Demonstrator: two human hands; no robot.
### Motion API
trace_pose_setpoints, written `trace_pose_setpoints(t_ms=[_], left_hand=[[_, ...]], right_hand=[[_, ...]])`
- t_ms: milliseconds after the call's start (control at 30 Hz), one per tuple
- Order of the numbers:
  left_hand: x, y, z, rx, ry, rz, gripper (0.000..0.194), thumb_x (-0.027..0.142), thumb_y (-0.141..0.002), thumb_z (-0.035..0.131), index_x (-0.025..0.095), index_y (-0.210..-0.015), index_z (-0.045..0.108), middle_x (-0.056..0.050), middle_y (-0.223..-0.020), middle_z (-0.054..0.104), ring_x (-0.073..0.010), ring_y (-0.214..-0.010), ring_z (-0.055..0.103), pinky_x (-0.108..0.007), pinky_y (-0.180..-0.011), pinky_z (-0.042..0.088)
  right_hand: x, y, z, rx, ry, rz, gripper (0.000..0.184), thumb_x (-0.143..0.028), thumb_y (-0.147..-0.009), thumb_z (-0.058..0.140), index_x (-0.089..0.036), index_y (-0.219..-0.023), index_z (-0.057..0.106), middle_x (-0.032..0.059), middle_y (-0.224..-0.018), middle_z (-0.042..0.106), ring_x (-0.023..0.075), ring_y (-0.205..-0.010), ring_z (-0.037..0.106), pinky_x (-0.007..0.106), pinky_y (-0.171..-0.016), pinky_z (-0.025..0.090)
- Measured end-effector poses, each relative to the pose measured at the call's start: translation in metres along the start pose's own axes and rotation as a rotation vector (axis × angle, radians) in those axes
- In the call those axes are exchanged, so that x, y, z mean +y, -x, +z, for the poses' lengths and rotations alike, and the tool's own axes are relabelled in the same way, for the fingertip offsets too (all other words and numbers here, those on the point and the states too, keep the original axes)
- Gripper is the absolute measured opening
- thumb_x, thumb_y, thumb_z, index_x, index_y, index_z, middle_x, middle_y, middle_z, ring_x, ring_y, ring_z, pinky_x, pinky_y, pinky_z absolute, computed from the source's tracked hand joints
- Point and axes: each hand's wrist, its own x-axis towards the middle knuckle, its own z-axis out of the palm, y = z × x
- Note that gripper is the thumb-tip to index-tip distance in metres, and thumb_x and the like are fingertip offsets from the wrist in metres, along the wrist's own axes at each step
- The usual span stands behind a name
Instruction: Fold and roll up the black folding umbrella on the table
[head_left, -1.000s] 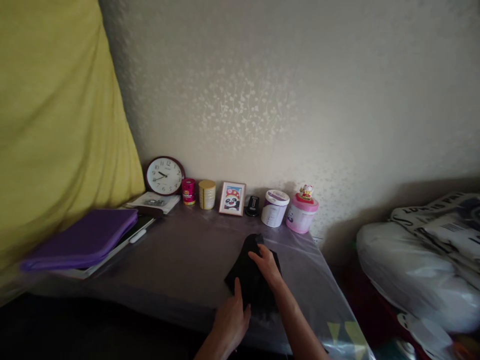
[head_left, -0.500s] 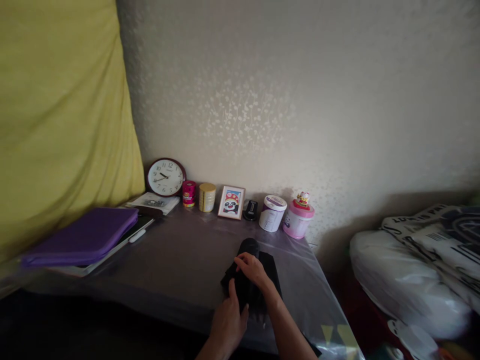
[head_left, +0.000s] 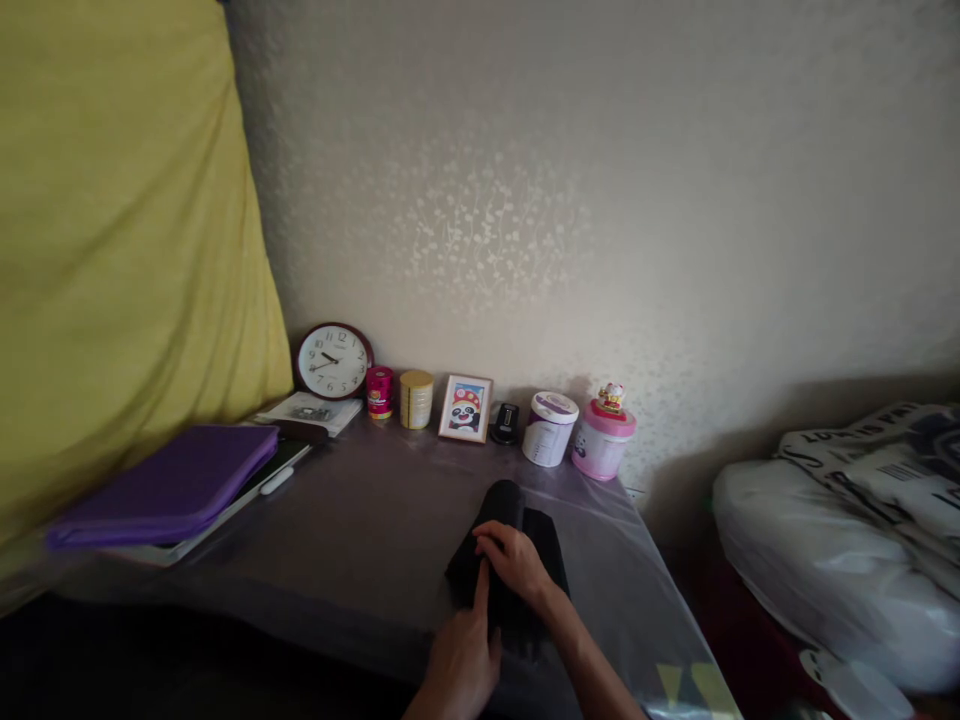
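A black, cloth-like bundle [head_left: 546, 535] lies on the table in front of me, with a rounded, tube-shaped end pointing at the wall. Whether it is a folded umbrella or rolled fabric I cannot tell. My right hand [head_left: 514, 562] rests across its middle, fingers bent and pressed together on the dark material. Nearer to me, my left hand [head_left: 466, 645] has its index finger stretched up to the right fingertips. Its thumb lies on the right side, and the near end of the bundle runs between the two. The other left fingers are hidden in shadow.
Along the wall stand a clock [head_left: 335, 360], a red can [head_left: 379, 393], a yellow tin [head_left: 415, 400], a panda picture frame [head_left: 466, 409], a white tub [head_left: 550, 430] and a pink tub [head_left: 602, 445]. A purple folder [head_left: 169, 485] lies left. White bags [head_left: 832, 560] fill the right.
My left index finger has straightened and now meets the right fingertips. The right hand stays on the black bundle. The whole view has shifted slightly.
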Motion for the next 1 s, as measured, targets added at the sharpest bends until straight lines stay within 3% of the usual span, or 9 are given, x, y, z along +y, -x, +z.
trace_pose_setpoints(t_ms=[133,267,567,800,1000], left_hand=[[-0.001,0.000,0.001,-0.021,0.019,-0.019,0.066,0.022,-0.083,0.038,0.008,-0.139,0.005,-0.013,-0.098,0.064,-0.0194,-0.086,0.060,-0.026,-0.072,0.040],[-0.002,-0.002,0.003,-0.045,0.030,-0.023,0.067,0.022,-0.083,0.037,0.008,-0.139,0.001,-0.012,-0.101,0.063,-0.0186,-0.089,0.060,-0.025,-0.075,0.039],[-0.003,-0.007,-0.002,-0.142,0.062,-0.088,0.071,0.026,-0.084,0.036,0.012,-0.138,-0.008,-0.010,-0.101,0.064,-0.0187,-0.087,0.061,-0.025,-0.073,0.041],[-0.006,-0.008,-0.003,-0.168,0.098,-0.084,0.073,0.027,-0.084,0.036,0.014,-0.138,-0.011,-0.009,-0.100,0.064,-0.0173,-0.089,0.060,-0.025,-0.073,0.041],[-0.002,-0.004,-0.003,-0.111,0.037,-0.087,0.067,0.028,-0.086,0.033,0.013,-0.139,-0.006,-0.010,-0.098,0.064,-0.0183,-0.086,0.060,-0.027,-0.073,0.041]], right_hand=[[0.004,0.024,0.001,0.145,0.054,-0.184,0.023,-0.021,-0.086,0.040,-0.022,-0.094,0.061,0.0028,-0.096,0.065,0.0147,-0.094,0.056,0.029,-0.084,0.042],[0.021,0.020,0.003,0.139,0.144,-0.267,0.025,-0.022,-0.086,0.041,-0.021,-0.106,0.058,0.0062,-0.111,0.060,0.0189,-0.114,0.046,0.039,-0.098,0.034],[0.067,-0.047,0.000,0.065,0.216,-0.091,0.029,-0.026,-0.088,0.037,-0.026,-0.102,0.062,0.0027,-0.116,0.059,0.0192,-0.121,0.038,0.044,-0.102,0.020],[0.090,-0.077,0.000,0.040,0.215,-0.016,0.029,-0.025,-0.087,0.037,-0.023,-0.102,0.062,0.0026,-0.115,0.059,0.0155,-0.113,0.046,0.033,-0.097,0.030],[0.099,-0.075,-0.018,0.216,0.229,0.216,0.026,-0.024,-0.084,0.041,-0.022,-0.098,0.062,0.0052,-0.108,0.061,0.0181,-0.106,0.051,0.032,-0.094,0.033]])
